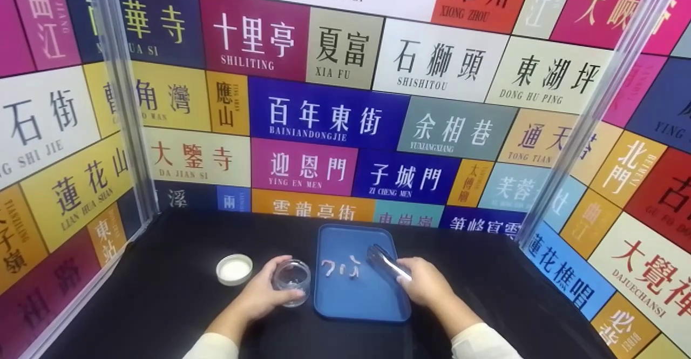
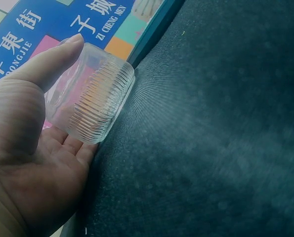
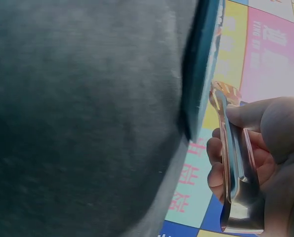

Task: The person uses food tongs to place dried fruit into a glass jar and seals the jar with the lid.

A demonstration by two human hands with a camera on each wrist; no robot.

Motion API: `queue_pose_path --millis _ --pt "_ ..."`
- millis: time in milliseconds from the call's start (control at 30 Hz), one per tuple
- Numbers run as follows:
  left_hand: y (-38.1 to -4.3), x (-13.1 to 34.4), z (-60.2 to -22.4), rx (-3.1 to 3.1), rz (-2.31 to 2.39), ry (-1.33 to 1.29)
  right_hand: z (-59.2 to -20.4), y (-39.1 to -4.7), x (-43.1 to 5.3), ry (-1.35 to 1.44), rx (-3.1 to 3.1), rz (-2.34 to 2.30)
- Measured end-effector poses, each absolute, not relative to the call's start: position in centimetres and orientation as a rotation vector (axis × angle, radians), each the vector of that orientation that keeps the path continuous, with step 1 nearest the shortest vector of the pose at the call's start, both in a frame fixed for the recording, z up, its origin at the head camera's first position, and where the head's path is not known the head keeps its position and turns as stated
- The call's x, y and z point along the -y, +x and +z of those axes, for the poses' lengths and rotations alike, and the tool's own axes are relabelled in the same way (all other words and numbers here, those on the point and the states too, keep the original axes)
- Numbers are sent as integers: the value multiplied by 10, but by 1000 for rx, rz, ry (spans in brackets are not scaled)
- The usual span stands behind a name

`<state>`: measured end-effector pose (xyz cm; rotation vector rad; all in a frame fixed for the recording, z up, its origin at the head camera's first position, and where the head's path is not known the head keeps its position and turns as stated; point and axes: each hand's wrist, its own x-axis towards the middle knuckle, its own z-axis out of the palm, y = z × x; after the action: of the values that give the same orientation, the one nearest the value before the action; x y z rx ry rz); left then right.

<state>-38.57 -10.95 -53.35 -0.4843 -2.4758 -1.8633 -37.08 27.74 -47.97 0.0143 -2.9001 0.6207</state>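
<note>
My left hand (image 1: 264,291) has its thumb and fingers curled round opposite sides of one clear jar (image 1: 294,279) with a ribbed wall; its round mouth faces up, and glare keeps me from telling whether anything lies inside. My right hand (image 1: 426,283) is clamped on one pair of metal tongs (image 1: 387,261), thumb on one arm and fingers along the other, their far ends reaching forward and left of my fingers over the blue tray (image 1: 372,302). Whether those ends touch the tray I cannot tell. The one tray lies between my two hands, just right of the jar. On it, left of the tongs' ends, lie small pale pieces (image 1: 341,269): I count at least three, the rightmost possibly more than one. One white lid (image 1: 234,269) sits left of my left fingers, apart from them, on the black tabletop (image 1: 178,272). Well beyond my fingers stands a wall of coloured lettered panels (image 1: 329,113).
</note>
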Motion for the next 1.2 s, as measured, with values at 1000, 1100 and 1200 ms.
queue_pose_path --millis 1000,1100,1200 --pt "-387 110 -533 2471 -1861 -516 -449 -346 -199 487 2779 624" --pt "-387 110 -533 2479 -1851 -501 -447 -340 -185 553 2773 633" --pt "-387 110 -534 2486 -1856 -485 -445 -334 -174 609 2773 653"
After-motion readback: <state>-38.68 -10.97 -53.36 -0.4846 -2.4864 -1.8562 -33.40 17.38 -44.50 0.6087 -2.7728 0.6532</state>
